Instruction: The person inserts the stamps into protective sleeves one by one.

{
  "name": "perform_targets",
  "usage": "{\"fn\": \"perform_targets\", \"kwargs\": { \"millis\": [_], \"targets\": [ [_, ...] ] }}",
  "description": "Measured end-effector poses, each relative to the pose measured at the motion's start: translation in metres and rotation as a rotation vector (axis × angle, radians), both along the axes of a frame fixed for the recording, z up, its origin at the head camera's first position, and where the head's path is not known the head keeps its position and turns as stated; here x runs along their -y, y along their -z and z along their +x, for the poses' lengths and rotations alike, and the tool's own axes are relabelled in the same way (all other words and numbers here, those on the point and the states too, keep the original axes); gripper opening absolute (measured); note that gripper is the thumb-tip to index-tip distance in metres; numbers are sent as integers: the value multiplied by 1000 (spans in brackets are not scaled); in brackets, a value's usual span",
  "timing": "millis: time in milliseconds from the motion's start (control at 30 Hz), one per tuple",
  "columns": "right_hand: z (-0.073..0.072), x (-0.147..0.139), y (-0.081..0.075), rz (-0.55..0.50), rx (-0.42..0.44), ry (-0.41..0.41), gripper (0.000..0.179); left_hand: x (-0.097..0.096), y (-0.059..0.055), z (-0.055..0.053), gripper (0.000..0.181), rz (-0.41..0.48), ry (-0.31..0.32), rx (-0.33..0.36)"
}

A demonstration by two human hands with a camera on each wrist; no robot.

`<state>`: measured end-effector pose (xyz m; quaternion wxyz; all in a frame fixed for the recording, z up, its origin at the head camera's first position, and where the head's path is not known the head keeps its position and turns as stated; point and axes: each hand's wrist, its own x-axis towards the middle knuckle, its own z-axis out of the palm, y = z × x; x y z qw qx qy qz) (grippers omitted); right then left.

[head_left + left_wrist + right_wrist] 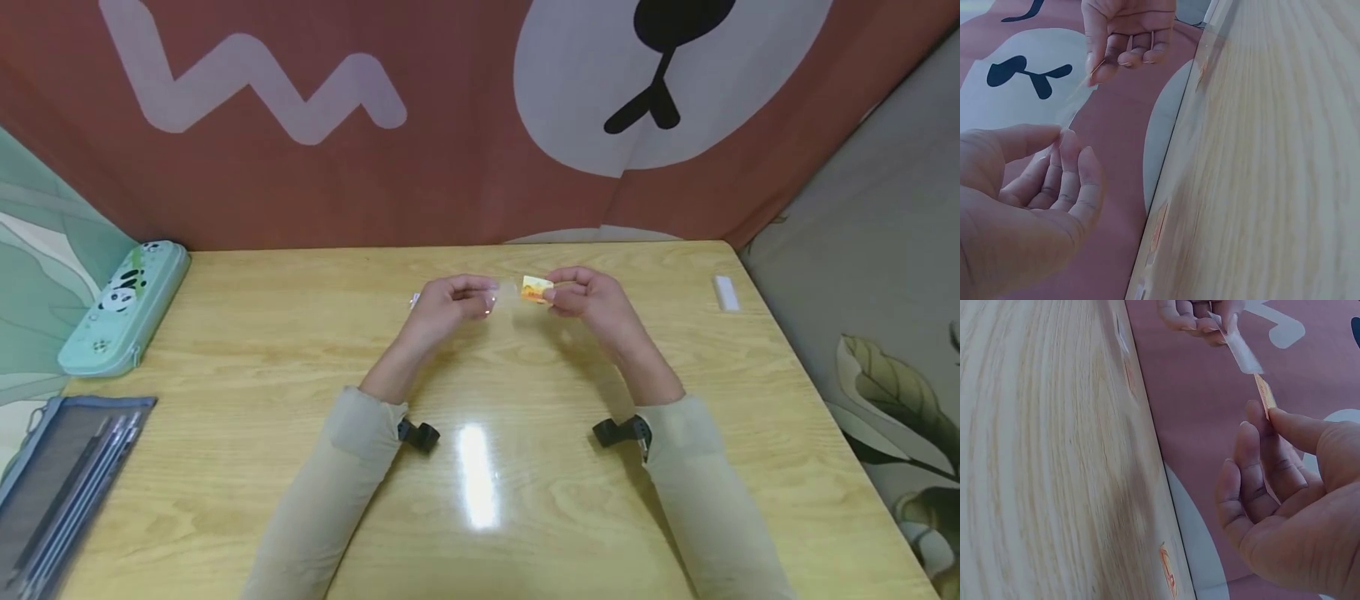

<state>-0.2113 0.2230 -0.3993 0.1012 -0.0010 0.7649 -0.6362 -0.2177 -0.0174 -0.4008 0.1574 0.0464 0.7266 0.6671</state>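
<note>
Near the table's far edge, both hands face each other in the head view. My left hand [452,307] pinches a strip of clear film [1242,355] between thumb and fingertips. My right hand [592,302] holds a small yellow-and-orange card-like piece [536,289] by its edge, between thumb and index finger. The film's free end comes right up to this piece in the right wrist view. In the left wrist view, the left hand's [1041,187] other fingers are loosely bent. A small pale bit [414,300] shows just beyond the left hand, mostly hidden by it.
A small white block [726,293] lies at the table's [480,375] right. On the left are a mint panda pencil case [127,308] and a mesh pouch [71,492] with pencils or pens inside. A red-brown printed cloth [450,183] hangs behind the far edge.
</note>
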Motion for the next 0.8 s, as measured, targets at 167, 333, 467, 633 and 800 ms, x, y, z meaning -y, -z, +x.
{"fn": "perform_targets", "kwargs": {
  "millis": [167,333,467,633,800],
  "targets": [
    [1,2,2,-39,-1,-6,19,-1,1,1,25,38,-7,37],
    [2,2,1,-52,-21,-14,16,-1,1,1,25,100,-5,70],
    [2,2,0,-38,-16,-17,19,-2,0,2,28,139,21,88],
    [2,3,1,-44,-14,-20,18,-1,0,3,29,140,27,95],
    [3,4,0,-32,-6,-18,20,-1,-1,3,31,116,21,98]
  ]
}}
